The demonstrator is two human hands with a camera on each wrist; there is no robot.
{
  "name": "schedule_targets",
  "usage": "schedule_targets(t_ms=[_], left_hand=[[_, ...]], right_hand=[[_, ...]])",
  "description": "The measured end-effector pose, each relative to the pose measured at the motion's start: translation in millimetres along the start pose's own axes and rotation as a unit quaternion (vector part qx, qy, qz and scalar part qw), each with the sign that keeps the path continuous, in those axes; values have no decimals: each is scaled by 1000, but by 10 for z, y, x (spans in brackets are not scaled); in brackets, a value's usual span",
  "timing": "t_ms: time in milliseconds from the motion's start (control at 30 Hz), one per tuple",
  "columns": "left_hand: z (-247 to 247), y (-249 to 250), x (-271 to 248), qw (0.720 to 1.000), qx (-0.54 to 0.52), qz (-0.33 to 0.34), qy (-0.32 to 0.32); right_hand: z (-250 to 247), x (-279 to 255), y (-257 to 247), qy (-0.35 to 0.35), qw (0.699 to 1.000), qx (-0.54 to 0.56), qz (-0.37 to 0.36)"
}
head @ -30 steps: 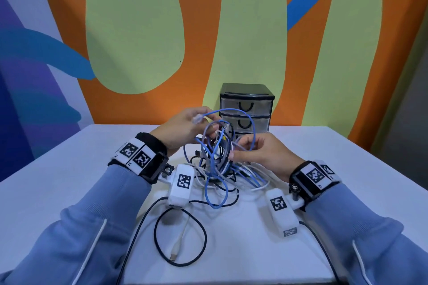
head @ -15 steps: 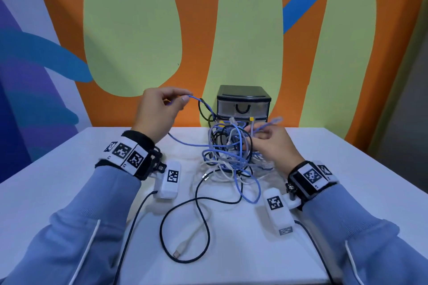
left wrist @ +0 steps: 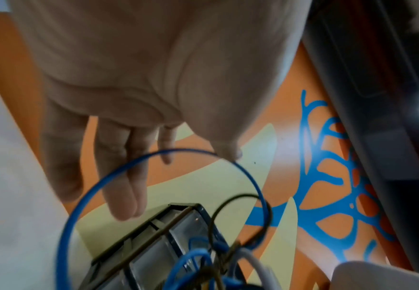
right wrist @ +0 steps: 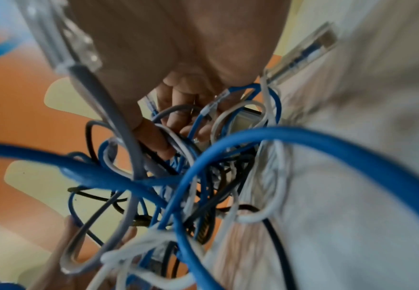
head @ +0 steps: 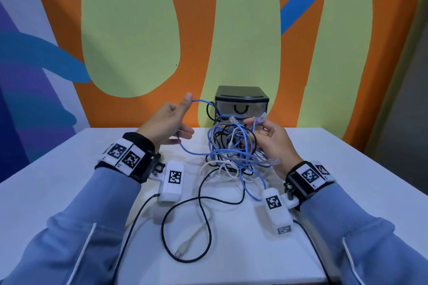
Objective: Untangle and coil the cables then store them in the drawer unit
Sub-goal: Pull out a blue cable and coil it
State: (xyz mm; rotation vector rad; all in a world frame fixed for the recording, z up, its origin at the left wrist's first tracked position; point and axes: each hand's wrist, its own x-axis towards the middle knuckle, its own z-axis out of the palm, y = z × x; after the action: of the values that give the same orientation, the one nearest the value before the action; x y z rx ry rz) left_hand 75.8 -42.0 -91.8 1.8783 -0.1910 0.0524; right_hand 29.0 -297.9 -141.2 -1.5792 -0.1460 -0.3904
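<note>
One blue cable now off left thumb, seemingly unpinched.

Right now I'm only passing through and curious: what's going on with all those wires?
A person is untangling a cable bundle on a white table. The right hand grips the knot, lifted. The left hand, fingers straight, has a blue cable looped over its thumb. The drawer unit behind is shut; nothing is coiled yet.

One drawer unit stands on one white table. One tangle of blue, white, grey and black cables is there; the individual cables cannot be counted. Two hands show, left hand and right hand.
</note>
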Motion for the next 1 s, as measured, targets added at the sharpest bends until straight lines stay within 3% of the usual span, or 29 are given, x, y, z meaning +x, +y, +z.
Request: schedule_targets(t_ms=[167,267,333,400,567,733,1000], left_hand=[[-163,19,-85,995,-34,-46,-84],[-189,0,-126,990,8,-73,-124],[-140,-10,-155,981,35,-76,-172],[-84,-15,-159,981,18,-60,-181],[-83,-4,-64,982,-168,-25,-85],[-209,22,62,932,-356,51,52],[-43,144,22,934,-253,176,179]], right_hand=[[3,-22,-23,12,1000,25,-6],[7,-28,-33,28,998,52,-9],[2,-29,-34,37,997,62,-14],[3,-35,-40,41,997,65,-19],[5,-41,-42,47,997,65,-16],[6,-28,-26,46,998,44,-8],[13,-10,19,31,998,-28,-39]])
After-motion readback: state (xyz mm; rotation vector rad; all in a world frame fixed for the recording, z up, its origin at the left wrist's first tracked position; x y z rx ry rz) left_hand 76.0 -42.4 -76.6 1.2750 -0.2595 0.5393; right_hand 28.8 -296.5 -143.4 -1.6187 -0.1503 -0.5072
